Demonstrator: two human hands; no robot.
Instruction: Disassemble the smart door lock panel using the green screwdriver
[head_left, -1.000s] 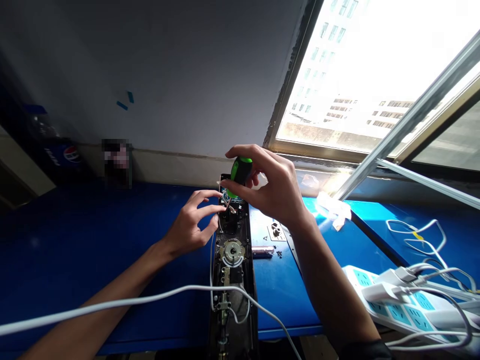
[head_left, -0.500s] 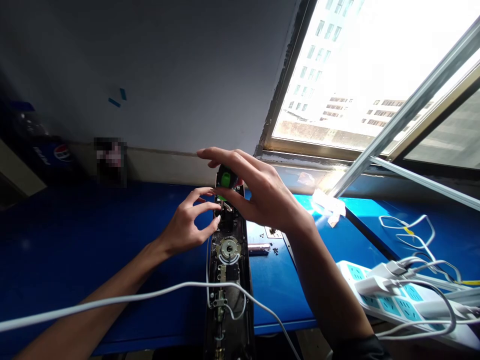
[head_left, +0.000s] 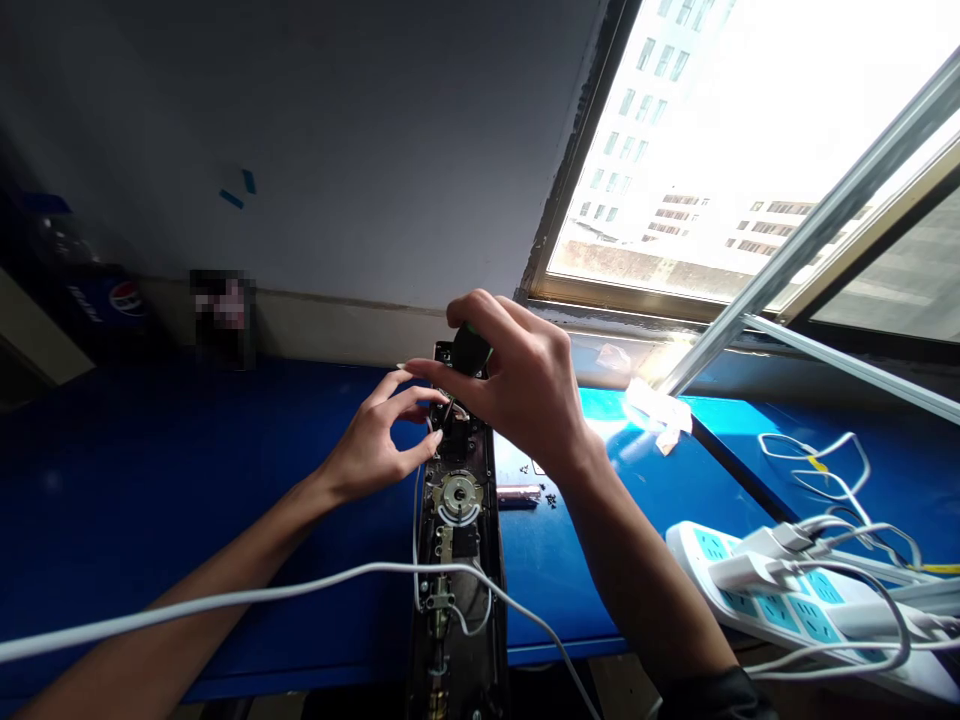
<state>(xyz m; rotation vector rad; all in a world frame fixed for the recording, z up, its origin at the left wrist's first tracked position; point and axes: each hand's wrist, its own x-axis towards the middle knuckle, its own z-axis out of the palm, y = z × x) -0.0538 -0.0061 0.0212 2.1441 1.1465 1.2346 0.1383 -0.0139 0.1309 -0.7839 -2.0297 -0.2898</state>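
a white cable (head_left: 225, 600) runs across the bottom of the view, passing over the left forearm (head_left: 225, 560) and on over the lower end of a long black door lock panel (head_left: 466, 540). the panel lies lengthwise on a blue workbench (head_left: 570, 590), its back open, with a round metal mechanism (head_left: 457, 496) and thin wires showing. its bottom end is cut off by the frame.

the left hand (head_left: 373, 441) is half-open, its fingers curved and spread beside the top of the panel, holding nothing that can be seen. whether its fingertips touch the thin wires there is hard to tell. the right hand (head_left: 517, 385) is closed around a green-and-black screwdriver (head_left: 471, 350), with the handle mostly hidden by the fingers. the thin shaft (head_left: 448, 410) points down into the panel's upper end, but its tip is lost among the fingers and wires.

just right of the panel lie a small metal cylinder (head_left: 517, 492) and tiny dark screws (head_left: 551, 500). further right, white chargers (head_left: 742, 572) sit in a power strip (head_left: 694, 545), near tangled white cords (head_left: 817, 460). beyond are a bright window (head_left: 660, 150) and a grey wall (head_left: 300, 150).
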